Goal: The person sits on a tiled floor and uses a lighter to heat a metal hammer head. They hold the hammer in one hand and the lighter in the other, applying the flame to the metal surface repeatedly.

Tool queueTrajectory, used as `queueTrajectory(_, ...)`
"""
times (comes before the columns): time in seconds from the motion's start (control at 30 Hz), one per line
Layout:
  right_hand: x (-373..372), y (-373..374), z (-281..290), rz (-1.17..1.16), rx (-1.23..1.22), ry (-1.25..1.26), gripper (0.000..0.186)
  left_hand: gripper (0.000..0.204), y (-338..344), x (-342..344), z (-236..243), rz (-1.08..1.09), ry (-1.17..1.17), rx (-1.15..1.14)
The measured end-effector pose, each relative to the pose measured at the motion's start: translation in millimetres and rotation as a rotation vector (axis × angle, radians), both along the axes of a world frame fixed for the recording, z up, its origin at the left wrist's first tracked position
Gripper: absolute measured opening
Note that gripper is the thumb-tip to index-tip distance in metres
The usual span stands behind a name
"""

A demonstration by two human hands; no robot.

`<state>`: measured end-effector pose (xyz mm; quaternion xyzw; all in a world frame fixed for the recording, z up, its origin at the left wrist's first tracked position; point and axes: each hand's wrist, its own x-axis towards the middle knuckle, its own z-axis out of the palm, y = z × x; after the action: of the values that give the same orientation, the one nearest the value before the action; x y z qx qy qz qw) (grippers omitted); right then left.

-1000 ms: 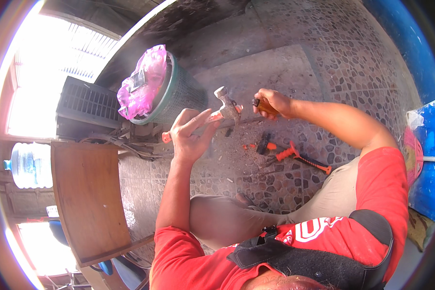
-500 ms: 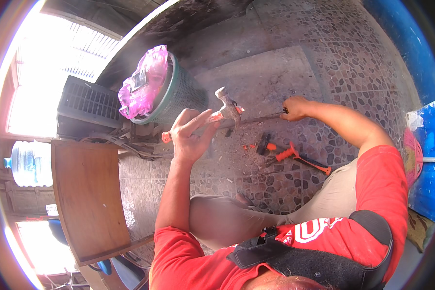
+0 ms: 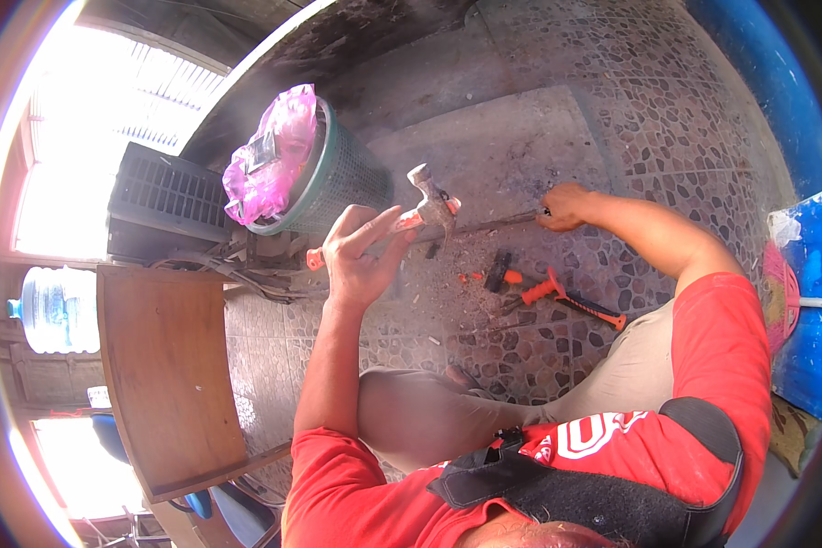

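My left hand [image 3: 360, 256] is closed around the orange-red handle of a claw hammer [image 3: 437, 208], held up with its metal head toward the right. Farther right, my right hand [image 3: 566, 206] is closed low over the floor, beside the edge of a grey slab [image 3: 493, 146]. A small dark end shows at its fingers; what it grips is mostly hidden. Between my hands and my legs lie a black-headed hammer [image 3: 500, 271] with orange on it and a tool with a red-orange grip [image 3: 544, 289], near a black and orange handle [image 3: 594, 312].
Debris is scattered over the pebble-patterned floor [image 3: 429, 340]. A green basket [image 3: 356, 173] with a pink plastic bag [image 3: 283, 151] stands at far left, near a dark louvred box [image 3: 169, 201]. Left are a wooden panel [image 3: 169, 365] and a water bottle [image 3: 59, 309]. Blue containers [image 3: 808, 347] stand right.
My right hand has shifted slightly to the right along the floor. The left hand and claw hammer have stayed nearly still.
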<state>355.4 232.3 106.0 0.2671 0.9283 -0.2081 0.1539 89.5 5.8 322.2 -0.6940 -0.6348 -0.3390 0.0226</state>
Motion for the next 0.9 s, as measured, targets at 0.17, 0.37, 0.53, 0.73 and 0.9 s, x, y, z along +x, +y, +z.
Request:
queueTrajectory(0.17,3.4,-0.4,8.1,0.031,0.016,-0.069,0.06,0.037,-1.7,0.3,0.7,-0.007,0.001,-0.023)
queueTrajectory(0.37,6.3,-0.6,5.5,0.031,0.028,-0.105,0.061,0.037,-0.5,-1.2,-1.6,-0.004,0.007,-0.026)
queueTrajectory(0.53,9.7,2.0,1.3,0.031,0.033,-0.127,0.06,0.037,-0.6,-0.7,-2.0,0.008,-0.001,-0.032)
queueTrajectory(0.73,13.4,6.1,-4.7,0.034,0.047,-0.104,0.061,0.038,-0.1,-0.4,-1.6,0.0,-0.006,-0.028)
queueTrajectory(0.9,14.2,6.5,-6.7,0.041,0.064,-0.097,0.06,0.038,0.0,-1.1,-2.6,-0.007,-0.002,-0.019)
